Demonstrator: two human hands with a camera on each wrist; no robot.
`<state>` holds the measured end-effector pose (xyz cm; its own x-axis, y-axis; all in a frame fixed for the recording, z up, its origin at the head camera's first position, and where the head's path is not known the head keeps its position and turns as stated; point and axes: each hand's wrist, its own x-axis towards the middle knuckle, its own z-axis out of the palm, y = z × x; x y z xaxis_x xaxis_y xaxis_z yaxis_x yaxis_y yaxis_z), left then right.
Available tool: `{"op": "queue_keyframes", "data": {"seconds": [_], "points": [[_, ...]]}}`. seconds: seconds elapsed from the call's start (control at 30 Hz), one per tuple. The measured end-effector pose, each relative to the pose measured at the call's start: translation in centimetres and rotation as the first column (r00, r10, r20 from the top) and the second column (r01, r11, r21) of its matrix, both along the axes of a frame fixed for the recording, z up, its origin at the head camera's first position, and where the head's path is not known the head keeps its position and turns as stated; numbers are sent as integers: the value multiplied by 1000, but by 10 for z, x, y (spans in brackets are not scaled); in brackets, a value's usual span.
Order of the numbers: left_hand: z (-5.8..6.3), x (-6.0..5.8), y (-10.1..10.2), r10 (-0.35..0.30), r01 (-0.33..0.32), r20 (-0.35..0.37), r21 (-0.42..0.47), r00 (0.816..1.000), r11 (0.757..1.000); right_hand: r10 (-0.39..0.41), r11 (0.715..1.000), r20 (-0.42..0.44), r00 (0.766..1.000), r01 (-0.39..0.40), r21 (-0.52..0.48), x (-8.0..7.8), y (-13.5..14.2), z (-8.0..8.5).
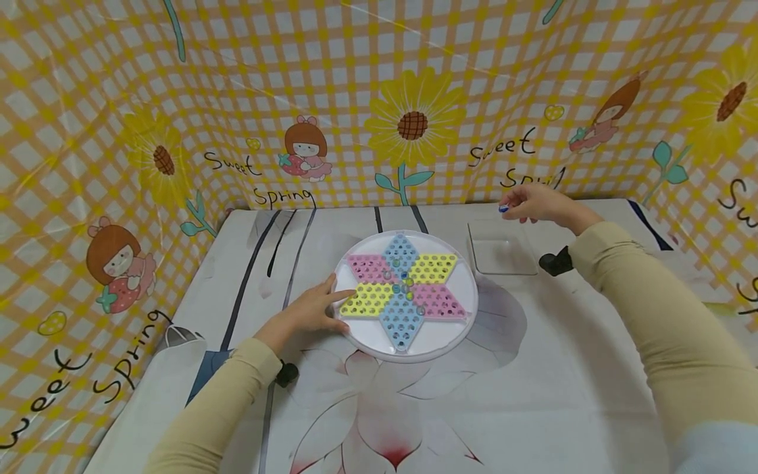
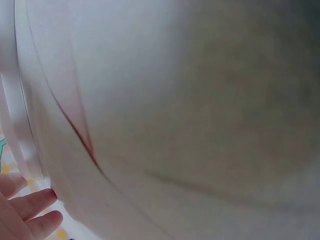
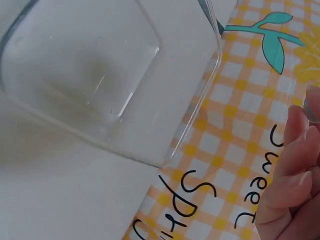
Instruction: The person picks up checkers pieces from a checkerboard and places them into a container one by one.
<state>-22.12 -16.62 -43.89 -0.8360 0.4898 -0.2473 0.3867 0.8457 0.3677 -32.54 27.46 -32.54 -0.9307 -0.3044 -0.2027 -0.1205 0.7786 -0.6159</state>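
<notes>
A round white Chinese checkers board (image 1: 367, 334) with a pink, yellow and blue star lies mid-table in the head view. Several glass marbles (image 1: 408, 282) sit around the star's middle. At the board's left rim rests my left hand (image 1: 310, 307), fingers spread; its fingertips also show in the left wrist view. Above the far right of the table, my right hand (image 1: 540, 203) pinches a blue-and-white marble (image 1: 504, 208) between thumb and fingers. Just below that hand is a clear plastic box (image 1: 503, 257), with no marbles visible in it in the right wrist view.
The tabletop (image 1: 509, 408) is white with a flower print and dark stripes. A yellow checked cloth (image 1: 343, 59) with sunflowers hangs along the back and sides. A white shape with a handle-like loop (image 1: 180, 339) appears at the table's left edge.
</notes>
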Motion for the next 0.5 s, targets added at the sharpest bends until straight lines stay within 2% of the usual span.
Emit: {"op": "queue_keyframes", "data": {"seconds": [0.27, 0.5], "points": [[0, 2, 3, 19, -18, 10, -3, 1000, 1000, -71, 996, 35, 997, 73, -42, -13, 5, -17], [2, 1, 4, 34, -34, 22, -12, 999, 999, -86, 995, 88, 992, 90, -45, -21, 6, -30]]}}
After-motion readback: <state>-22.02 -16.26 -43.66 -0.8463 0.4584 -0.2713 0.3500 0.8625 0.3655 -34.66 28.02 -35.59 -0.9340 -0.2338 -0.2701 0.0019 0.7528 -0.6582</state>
